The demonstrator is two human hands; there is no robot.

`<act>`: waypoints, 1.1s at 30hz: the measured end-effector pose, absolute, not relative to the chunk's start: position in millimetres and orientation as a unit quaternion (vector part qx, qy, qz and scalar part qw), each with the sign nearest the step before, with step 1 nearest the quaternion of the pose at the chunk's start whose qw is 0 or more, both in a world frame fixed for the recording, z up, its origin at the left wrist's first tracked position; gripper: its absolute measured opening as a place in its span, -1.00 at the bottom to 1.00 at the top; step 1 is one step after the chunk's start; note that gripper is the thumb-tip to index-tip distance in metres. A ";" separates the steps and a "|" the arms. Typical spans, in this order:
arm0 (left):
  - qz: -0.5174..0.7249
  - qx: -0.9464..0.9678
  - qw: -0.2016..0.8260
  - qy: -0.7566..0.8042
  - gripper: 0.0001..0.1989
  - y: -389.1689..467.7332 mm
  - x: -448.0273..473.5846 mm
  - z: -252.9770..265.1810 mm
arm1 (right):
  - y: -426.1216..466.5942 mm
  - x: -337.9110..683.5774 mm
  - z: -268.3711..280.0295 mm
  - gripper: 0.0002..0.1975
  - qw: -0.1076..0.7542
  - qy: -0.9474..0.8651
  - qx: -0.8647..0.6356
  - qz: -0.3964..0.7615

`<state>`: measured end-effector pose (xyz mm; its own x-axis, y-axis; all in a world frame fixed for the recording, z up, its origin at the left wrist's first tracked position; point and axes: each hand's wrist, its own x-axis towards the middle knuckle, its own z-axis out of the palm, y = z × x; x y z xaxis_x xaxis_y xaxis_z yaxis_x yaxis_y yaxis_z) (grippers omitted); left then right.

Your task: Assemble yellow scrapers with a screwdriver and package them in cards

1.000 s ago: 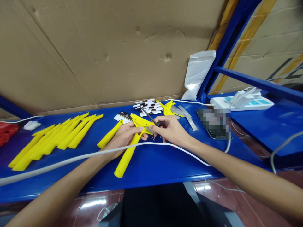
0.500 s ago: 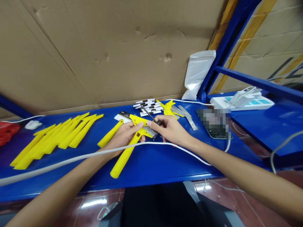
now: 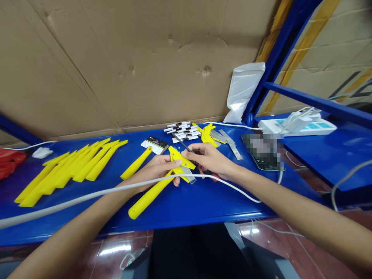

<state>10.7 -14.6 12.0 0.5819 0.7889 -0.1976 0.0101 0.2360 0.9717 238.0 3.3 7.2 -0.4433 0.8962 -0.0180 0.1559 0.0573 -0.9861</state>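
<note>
My left hand (image 3: 157, 167) is closed round the head of a yellow scraper (image 3: 149, 199), whose handle slants down toward the table's front edge. A flat yellow plate (image 3: 187, 162) lies at the head, and a metal blade (image 3: 191, 178) sticks out from beneath it. In my right hand (image 3: 215, 159), just right of the scraper head, is a screwdriver; its thin dark shaft (image 3: 182, 143) points up and left, while my fingers hide most of the handle. Behind my left wrist lies a separate yellow handle (image 3: 136, 163).
Several yellow handles (image 3: 72, 170) lie in a row at left. Behind my hands are a black-and-white card (image 3: 155, 144), white packets (image 3: 186, 133), yellow plates (image 3: 207, 135) and loose blades (image 3: 231, 144). A phone (image 3: 263, 155) and power strip (image 3: 296, 128) sit right. A white cable (image 3: 95, 192) crosses my forearms.
The scraper has turned in my left hand, its handle end shifting left. The yellow plate now sits at a different angle, with the blade showing lower. The screwdriver stays in my right hand.
</note>
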 end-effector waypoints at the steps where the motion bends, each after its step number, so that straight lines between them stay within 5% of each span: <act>1: 0.269 0.555 0.700 0.359 -0.68 -14.8 9.6 10.7 | 2.4 237.8 8.7 -0.69 0.323 -0.642 -0.409 0.562; 33: 0.302 0.504 0.709 0.390 -0.67 -13.6 12.8 15.6 | 7.7 242.4 6.6 -0.83 0.318 -0.598 -0.454 0.580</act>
<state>12.8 -13.6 15.6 0.5135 0.8210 -0.2495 -0.0353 0.3107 0.9498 242.4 7.7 6.6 -0.3862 0.9107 -0.1466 0.1743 -0.0841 -0.9811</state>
